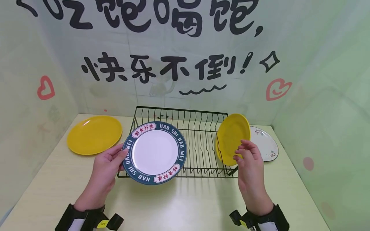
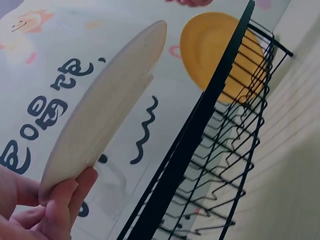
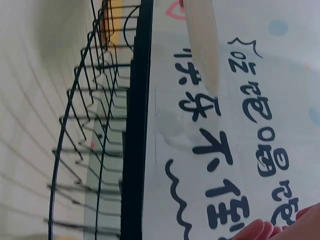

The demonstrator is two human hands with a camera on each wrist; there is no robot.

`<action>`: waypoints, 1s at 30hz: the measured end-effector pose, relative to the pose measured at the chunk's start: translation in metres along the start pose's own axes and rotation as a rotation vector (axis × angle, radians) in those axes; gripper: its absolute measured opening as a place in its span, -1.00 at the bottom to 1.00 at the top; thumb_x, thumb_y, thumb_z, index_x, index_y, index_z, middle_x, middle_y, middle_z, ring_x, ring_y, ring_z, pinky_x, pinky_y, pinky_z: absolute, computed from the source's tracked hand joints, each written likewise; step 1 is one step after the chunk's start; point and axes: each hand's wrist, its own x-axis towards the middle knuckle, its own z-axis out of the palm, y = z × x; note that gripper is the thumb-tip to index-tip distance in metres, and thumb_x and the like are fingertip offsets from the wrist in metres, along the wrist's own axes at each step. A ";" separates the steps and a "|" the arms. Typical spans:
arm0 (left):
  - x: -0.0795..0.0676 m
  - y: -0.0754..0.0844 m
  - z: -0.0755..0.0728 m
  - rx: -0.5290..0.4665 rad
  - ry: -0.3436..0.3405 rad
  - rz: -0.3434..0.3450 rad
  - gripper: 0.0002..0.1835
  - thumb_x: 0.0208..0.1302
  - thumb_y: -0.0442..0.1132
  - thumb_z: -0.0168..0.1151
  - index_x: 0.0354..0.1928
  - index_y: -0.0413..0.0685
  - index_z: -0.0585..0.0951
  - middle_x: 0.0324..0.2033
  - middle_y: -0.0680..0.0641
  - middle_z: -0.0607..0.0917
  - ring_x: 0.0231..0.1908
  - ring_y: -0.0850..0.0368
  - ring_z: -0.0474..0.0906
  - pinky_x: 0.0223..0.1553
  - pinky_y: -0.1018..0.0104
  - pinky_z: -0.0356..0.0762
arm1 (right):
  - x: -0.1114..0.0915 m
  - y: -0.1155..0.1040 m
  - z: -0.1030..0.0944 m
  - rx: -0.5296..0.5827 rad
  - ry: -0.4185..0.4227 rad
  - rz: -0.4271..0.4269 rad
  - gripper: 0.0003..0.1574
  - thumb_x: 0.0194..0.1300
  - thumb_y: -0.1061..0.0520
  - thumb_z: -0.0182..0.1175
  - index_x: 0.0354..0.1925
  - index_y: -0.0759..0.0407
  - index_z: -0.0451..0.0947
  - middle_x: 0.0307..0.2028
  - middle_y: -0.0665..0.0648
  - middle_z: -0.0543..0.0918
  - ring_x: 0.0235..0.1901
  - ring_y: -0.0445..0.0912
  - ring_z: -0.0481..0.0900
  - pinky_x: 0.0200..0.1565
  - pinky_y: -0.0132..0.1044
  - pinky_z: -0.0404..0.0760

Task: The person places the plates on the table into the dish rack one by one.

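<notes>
My left hand (image 1: 101,171) grips the left edge of a round plate (image 1: 155,152) with a white centre and a dark blue lettered rim. The plate is held face up, tilted, in front of the left part of a black wire dish rack (image 1: 182,109). In the left wrist view the plate's pale underside (image 2: 100,115) shows, thumb and fingers pinching its lower end. My right hand (image 1: 251,176) is raised before a yellow plate (image 1: 231,138) standing at the rack's right end, fingers loosely bent and holding nothing. Another yellow edge shows behind that plate.
On the table at left lies a yellow oval plate (image 1: 94,135). A white plate with small flowers (image 1: 265,144) lies right of the rack, partly hidden by the standing yellow plate. A lettered wall hanging (image 1: 173,93) rises behind, with side walls at both edges.
</notes>
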 end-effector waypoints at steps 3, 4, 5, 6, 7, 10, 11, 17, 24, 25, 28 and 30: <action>0.000 0.001 0.011 -0.008 -0.019 -0.017 -0.50 0.32 -0.14 0.16 0.27 -0.13 0.43 -0.30 0.22 0.67 -0.43 0.30 0.58 -0.39 0.53 0.57 | -0.001 0.009 0.012 -0.028 -0.063 0.046 -0.73 0.41 0.25 -0.09 0.05 0.22 0.36 -0.21 0.03 0.37 -0.19 -0.11 0.40 -0.18 -0.41 0.49; 0.000 0.001 0.015 -0.011 -0.024 -0.021 -0.51 0.32 -0.14 0.16 0.26 -0.13 0.44 -0.29 0.19 0.68 -0.44 0.29 0.57 -0.40 0.53 0.57 | -0.001 0.012 0.015 -0.041 -0.087 0.067 -0.72 0.41 0.25 -0.09 0.07 0.22 0.36 -0.19 0.03 0.38 -0.16 -0.10 0.41 -0.15 -0.40 0.50; 0.000 0.001 0.018 -0.012 -0.031 -0.023 -0.52 0.33 -0.15 0.15 0.26 -0.13 0.44 -0.28 0.16 0.68 -0.46 0.29 0.56 -0.41 0.54 0.56 | -0.001 0.015 0.019 -0.053 -0.112 0.086 -0.69 0.41 0.24 -0.08 0.09 0.22 0.37 -0.16 0.04 0.38 -0.13 -0.09 0.42 -0.12 -0.38 0.51; 0.000 0.000 0.021 -0.015 -0.036 -0.025 -0.52 0.33 -0.16 0.15 0.26 -0.13 0.44 -0.27 0.14 0.68 -0.46 0.28 0.56 -0.42 0.54 0.56 | -0.001 0.017 0.023 -0.066 -0.135 0.105 -0.66 0.41 0.23 -0.08 0.12 0.21 0.38 -0.12 0.04 0.39 -0.10 -0.09 0.43 -0.09 -0.37 0.51; 0.000 0.000 0.024 -0.019 -0.040 -0.027 -0.53 0.33 -0.16 0.15 0.25 -0.12 0.45 -0.26 0.12 0.69 -0.47 0.28 0.55 -0.43 0.54 0.55 | -0.001 0.020 0.027 -0.077 -0.157 0.122 -0.65 0.41 0.22 -0.06 0.13 0.20 0.39 -0.08 0.05 0.40 -0.06 -0.07 0.43 -0.06 -0.35 0.52; 0.000 -0.002 0.032 -0.046 -0.050 -0.026 -0.54 0.34 -0.19 0.14 0.25 -0.12 0.45 -0.23 0.06 0.69 -0.48 0.27 0.56 -0.44 0.53 0.56 | 0.000 0.029 0.036 -0.099 -0.225 0.169 -0.59 0.41 0.17 -0.05 0.19 0.17 0.40 0.08 0.12 0.40 0.05 -0.02 0.43 0.07 -0.23 0.52; -0.001 -0.002 0.034 -0.053 -0.054 -0.027 -0.54 0.34 -0.19 0.14 0.25 -0.12 0.45 -0.21 0.03 0.69 -0.47 0.27 0.57 -0.43 0.53 0.56 | -0.001 0.031 0.039 -0.105 -0.249 0.184 -0.57 0.42 0.16 -0.06 0.21 0.16 0.39 0.13 0.14 0.39 0.08 -0.01 0.42 0.09 -0.21 0.51; -0.003 -0.005 0.043 -0.099 -0.061 -0.051 -0.55 0.34 -0.21 0.15 0.25 -0.11 0.45 -0.11 -0.08 0.68 -0.43 0.26 0.61 -0.39 0.48 0.60 | -0.004 0.044 0.049 0.005 -0.368 0.316 -0.52 0.49 0.07 -0.13 0.30 0.11 0.30 0.15 0.11 0.42 0.01 -0.06 0.45 -0.04 -0.36 0.55; -0.005 -0.006 0.050 -0.124 -0.076 -0.056 -0.55 0.35 -0.22 0.12 0.26 -0.11 0.43 0.00 -0.19 0.64 -0.37 0.27 0.64 -0.33 0.46 0.62 | -0.015 0.051 0.056 0.139 -0.415 0.349 -0.50 0.51 0.04 -0.22 0.35 0.04 0.24 0.08 0.06 0.48 -0.12 -0.17 0.49 -0.10 -0.47 0.56; -0.004 -0.006 0.050 -0.126 -0.077 -0.058 -0.55 0.35 -0.22 0.12 0.26 -0.12 0.43 0.01 -0.19 0.63 -0.37 0.27 0.64 -0.33 0.46 0.62 | -0.016 0.051 0.057 0.152 -0.412 0.348 -0.49 0.52 0.04 -0.23 0.35 0.05 0.22 0.09 0.07 0.48 -0.12 -0.17 0.50 -0.10 -0.46 0.56; -0.005 -0.007 0.050 -0.134 -0.075 -0.070 -0.55 0.36 -0.22 0.12 0.26 -0.11 0.43 0.01 -0.18 0.63 -0.37 0.26 0.64 -0.32 0.46 0.62 | -0.017 0.053 0.057 0.190 -0.395 0.359 -0.49 0.51 0.05 -0.23 0.36 0.05 0.20 0.14 0.08 0.48 -0.09 -0.17 0.52 -0.05 -0.44 0.56; -0.005 -0.007 0.050 -0.136 -0.076 -0.077 -0.55 0.36 -0.21 0.11 0.27 -0.11 0.43 0.01 -0.16 0.64 -0.36 0.26 0.64 -0.31 0.47 0.62 | -0.018 0.055 0.057 0.211 -0.390 0.377 -0.48 0.51 0.05 -0.23 0.37 0.02 0.18 0.16 0.07 0.47 -0.07 -0.18 0.53 -0.04 -0.44 0.56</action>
